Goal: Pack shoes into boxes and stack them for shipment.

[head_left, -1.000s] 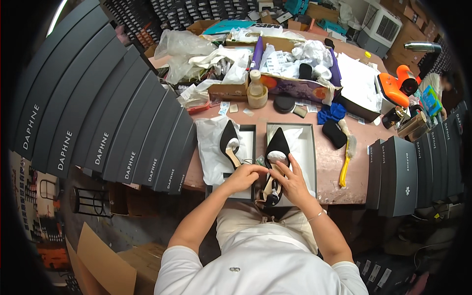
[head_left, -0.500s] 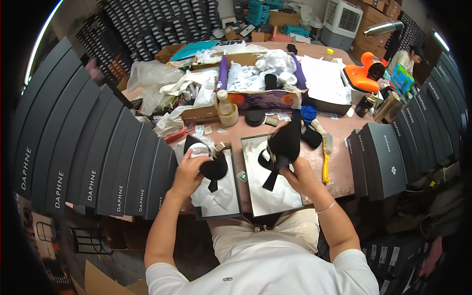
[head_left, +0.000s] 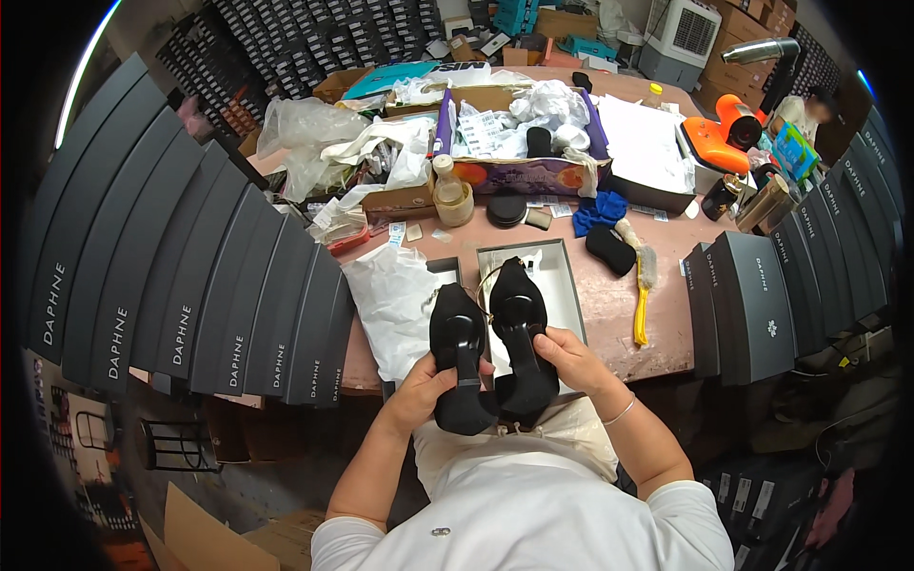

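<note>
My left hand [head_left: 425, 388] is closed around a black high-heeled shoe [head_left: 456, 324]. Beside it, my right hand [head_left: 569, 360] grips a second black high-heeled shoe [head_left: 519, 303]. Both shoes are held close together in front of my lap with their glossy soles facing up. Beneath the right-hand shoe lies an open shoebox part [head_left: 564, 284] with a dark rim and white inside. White tissue paper [head_left: 388, 303] spreads to the left of the shoes, covering much of another dark-edged box part [head_left: 444, 270].
Tall stacks of dark shoeboxes [head_left: 205, 295] and more shoeboxes [head_left: 757, 305] flank the table. A yellow-handled brush [head_left: 642, 309], black pad [head_left: 610, 249], blue cloth [head_left: 600, 214] and bottle [head_left: 453, 200] lie beyond. Farther back stands a purple carton [head_left: 519, 177] of crumpled paper. Another person [head_left: 804, 114] is at far right.
The shoes were apart over the two box parts; they have come together, nearer my body, soles up. Tissue paper has left the right box part and now lies over the left one.
</note>
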A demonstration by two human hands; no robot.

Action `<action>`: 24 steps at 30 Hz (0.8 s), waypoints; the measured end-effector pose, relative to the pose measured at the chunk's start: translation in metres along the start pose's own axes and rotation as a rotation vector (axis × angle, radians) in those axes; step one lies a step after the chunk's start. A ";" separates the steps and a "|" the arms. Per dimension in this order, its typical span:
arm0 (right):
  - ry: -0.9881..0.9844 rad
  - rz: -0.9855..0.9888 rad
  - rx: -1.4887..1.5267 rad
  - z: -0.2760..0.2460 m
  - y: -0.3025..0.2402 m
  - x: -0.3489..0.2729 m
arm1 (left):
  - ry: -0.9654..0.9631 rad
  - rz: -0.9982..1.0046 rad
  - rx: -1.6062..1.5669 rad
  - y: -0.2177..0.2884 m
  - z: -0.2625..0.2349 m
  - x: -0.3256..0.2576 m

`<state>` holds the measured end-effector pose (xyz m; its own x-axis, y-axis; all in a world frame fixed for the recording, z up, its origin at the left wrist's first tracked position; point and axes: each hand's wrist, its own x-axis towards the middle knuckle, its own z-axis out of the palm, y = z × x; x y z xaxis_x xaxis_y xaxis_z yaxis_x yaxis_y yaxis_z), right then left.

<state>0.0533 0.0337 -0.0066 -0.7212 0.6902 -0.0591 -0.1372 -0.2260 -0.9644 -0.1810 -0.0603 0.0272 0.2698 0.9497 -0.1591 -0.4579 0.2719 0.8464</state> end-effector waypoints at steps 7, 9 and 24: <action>0.016 0.129 0.318 0.004 0.000 0.007 | -0.022 -0.046 -0.107 0.002 0.001 0.006; 0.030 0.154 0.370 0.005 0.002 0.008 | -0.046 -0.041 -0.165 -0.002 -0.004 0.008; 0.066 0.336 0.637 0.013 0.003 0.021 | 0.035 -0.167 -0.567 -0.011 -0.021 0.014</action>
<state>0.0296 0.0387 -0.0072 -0.7546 0.5479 -0.3610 -0.2985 -0.7766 -0.5548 -0.1899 -0.0463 0.0050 0.3534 0.8888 -0.2918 -0.7956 0.4496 0.4060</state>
